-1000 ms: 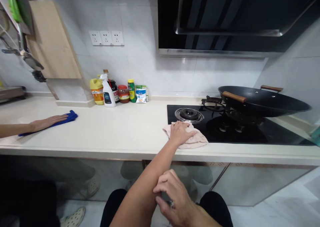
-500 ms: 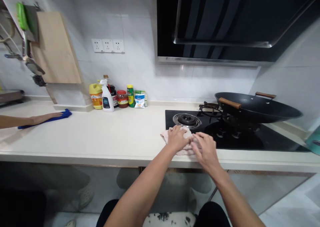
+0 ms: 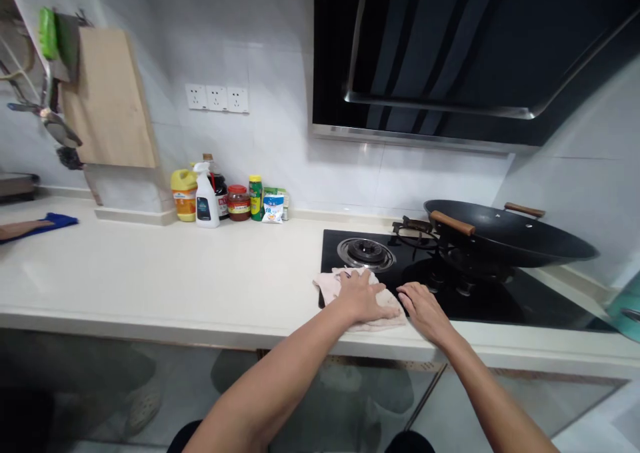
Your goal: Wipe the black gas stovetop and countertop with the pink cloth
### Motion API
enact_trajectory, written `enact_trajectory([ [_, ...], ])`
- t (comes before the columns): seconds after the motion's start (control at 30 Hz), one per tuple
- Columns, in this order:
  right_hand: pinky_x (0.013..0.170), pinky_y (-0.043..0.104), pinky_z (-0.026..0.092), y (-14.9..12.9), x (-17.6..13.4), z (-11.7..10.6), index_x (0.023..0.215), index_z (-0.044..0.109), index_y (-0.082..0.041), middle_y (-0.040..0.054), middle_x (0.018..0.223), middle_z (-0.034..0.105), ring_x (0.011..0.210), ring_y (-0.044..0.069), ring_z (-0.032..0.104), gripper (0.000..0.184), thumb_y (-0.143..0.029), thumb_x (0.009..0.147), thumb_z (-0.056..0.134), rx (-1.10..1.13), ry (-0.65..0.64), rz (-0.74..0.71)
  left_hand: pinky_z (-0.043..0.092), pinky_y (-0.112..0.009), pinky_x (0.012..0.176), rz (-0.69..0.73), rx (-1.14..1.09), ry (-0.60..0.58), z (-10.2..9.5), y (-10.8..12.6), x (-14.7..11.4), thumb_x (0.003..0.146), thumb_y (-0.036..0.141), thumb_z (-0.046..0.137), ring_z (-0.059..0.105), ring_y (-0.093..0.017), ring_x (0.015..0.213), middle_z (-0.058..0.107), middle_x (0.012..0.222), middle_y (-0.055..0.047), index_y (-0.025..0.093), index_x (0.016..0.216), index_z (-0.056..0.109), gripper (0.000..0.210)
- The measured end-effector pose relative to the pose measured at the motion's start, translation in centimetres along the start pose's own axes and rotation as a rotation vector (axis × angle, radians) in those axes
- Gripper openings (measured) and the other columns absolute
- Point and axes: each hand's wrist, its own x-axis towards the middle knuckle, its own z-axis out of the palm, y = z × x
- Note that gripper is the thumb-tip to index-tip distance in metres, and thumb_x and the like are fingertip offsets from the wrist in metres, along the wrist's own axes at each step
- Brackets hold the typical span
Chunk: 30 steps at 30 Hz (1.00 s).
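Observation:
My left hand (image 3: 361, 298) lies with fingers spread on a pale pink cloth (image 3: 327, 285), pressing it against the front left corner of the black gas stove (image 3: 543, 300) and the counter beside it. Just right of the cloth, my right hand (image 3: 424, 310) rests on the stove's front edge, empty, its fingers loosely extended. A bare round burner (image 3: 367, 252) sits right behind the cloth. Farther right, a large black wok (image 3: 525, 236) with wooden handles stands over another burner.
At far left another person's hand (image 3: 23, 230) is on a blue cloth (image 3: 63, 220). A spray bottle (image 3: 206, 200), a yellow jug (image 3: 184, 196), a red-lidded jar (image 3: 239, 204) and other containers line the wall. A range hood (image 3: 430, 60) overhangs the stove.
My right hand has come off the pink cloth and moved right onto the stove edge. My left hand stays on the cloth, now spread wider. The other person's blue cloth has shifted left.

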Motion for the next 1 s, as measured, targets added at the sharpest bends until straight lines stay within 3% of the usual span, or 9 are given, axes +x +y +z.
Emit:
enact_trajectory([
  [0.17, 0.094, 0.04, 0.046, 0.1, -0.2, -0.4, 0.116, 0.066, -0.026, 0.0083, 0.115, 0.065, 0.106, 0.024, 0.059, 0.038, -0.041, 0.104, 0.033, -0.026, -0.01, -0.001, 0.026, -0.068, 0.11, 0.131, -0.026, 0.148, 1.7, 2.9, -2.7, 0.084, 0.085, 0.041, 0.046, -0.042, 0.132, 0.051, 0.15, -0.013, 0.035, 0.136, 0.063, 0.076],
  [0.27, 0.094, 0.041, 0.046, 0.5, -0.4, -0.2, 0.117, 0.066, -0.025, 0.0084, 0.117, 0.065, 0.107, 0.024, 0.059, 0.038, -0.041, 0.103, 0.034, -0.033, -0.016, -0.004, 0.031, -0.062, 0.109, 0.131, -0.07, 0.188, 1.9, 2.1, -4.5, 0.086, 0.08, 0.047, 0.05, -0.037, 0.129, 0.056, 0.146, -0.009, 0.035, 0.129, 0.068, 0.065],
  [0.43, 0.092, 0.041, 0.047, 0.6, -0.4, 0.0, 0.12, 0.066, -0.024, 0.0089, 0.12, 0.065, 0.105, 0.025, 0.059, 0.04, -0.041, 0.103, 0.034, -0.087, -0.028, 0.007, 0.029, -0.059, 0.113, -0.121, -0.056, 0.15, -0.5, -4.0, -7.3, 0.086, 0.075, 0.052, 0.041, -0.037, 0.142, 0.047, 0.158, -0.006, 0.038, 0.136, 0.062, 0.063],
  [0.5, 0.091, 0.041, 0.048, 0.5, -0.4, 0.1, 0.121, 0.066, -0.024, 0.0093, 0.121, 0.066, 0.104, 0.025, 0.06, 0.041, -0.041, 0.103, 0.033, -0.114, -0.038, 0.009, 0.025, -0.059, 0.117, -0.269, -0.063, 0.079, -2.0, -7.3, -9.0, 0.084, 0.077, 0.053, 0.034, -0.036, 0.148, 0.039, 0.163, -0.005, 0.038, 0.148, 0.049, 0.076],
  [0.6, 0.093, 0.043, 0.049, 0.5, -0.6, 0.3, 0.122, 0.067, -0.022, 0.0106, 0.122, 0.066, 0.106, 0.026, 0.061, 0.044, -0.041, 0.103, 0.032, -0.132, -0.041, 0.005, 0.023, -0.063, 0.117, -0.397, -0.043, 0.074, -4.0, -12.1, -12.4, 0.085, 0.076, 0.05, 0.033, -0.039, 0.148, 0.041, 0.162, -0.011, 0.028, 0.158, 0.035, 0.089],
  [0.7, 0.097, 0.043, 0.048, 0.4, -1.0, 0.7, 0.125, 0.066, -0.021, 0.0117, 0.126, 0.065, 0.113, 0.026, 0.061, 0.045, -0.041, 0.103, 0.032, -0.118, -0.022, -0.021, 0.017, -0.066, 0.118, -0.568, 0.075, 0.065, -5.5, -16.5, -16.3, 0.086, 0.075, 0.047, 0.029, -0.039, 0.15, 0.037, 0.164, -0.009, 0.03, 0.152, 0.045, 0.08],
  [0.8, 0.1, 0.044, 0.048, 0.7, -1.7, 0.7, 0.124, 0.067, -0.022, 0.012, 0.13, 0.063, 0.118, 0.026, 0.06, 0.045, -0.042, 0.102, 0.034, -0.11, 0.02, -0.017, 0.014, -0.075, 0.112, -0.74, 0.167, 0.07, -6.7, -20.1, -19.8, 0.081, 0.082, 0.045, 0.012, -0.048, 0.153, 0.021, 0.17, -0.009, 0.039, 0.149, 0.05, 0.081],
  [0.9, 0.1, 0.048, 0.046, 1.9, -2.9, -0.3, 0.116, 0.071, -0.026, 0.0101, 0.129, 0.065, 0.121, 0.028, 0.06, 0.041, -0.044, 0.1, 0.038, -0.14, 0.081, 0.016, 0.027, -0.075, 0.104, -0.833, 0.145, 0.046, -7.6, -22.3, -21.8, 0.081, 0.083, 0.043, 0.032, -0.053, 0.142, 0.039, 0.159, -0.015, 0.043, 0.152, 0.045, 0.082],
  [1.0, 0.096, 0.046, 0.047, 3.8, -4.5, -1.8, 0.108, 0.073, -0.028, 0.0078, 0.122, 0.068, 0.114, 0.027, 0.063, 0.038, -0.045, 0.099, 0.041, -0.117, 0.131, 0.04, 0.039, -0.065, 0.098, -0.839, 0.218, 0.085, -7.7, -22.7, -21.6, 0.089, 0.07, 0.042, 0.052, -0.047, 0.122, 0.057, 0.137, -0.015, 0.038, 0.147, 0.053, 0.067],
])
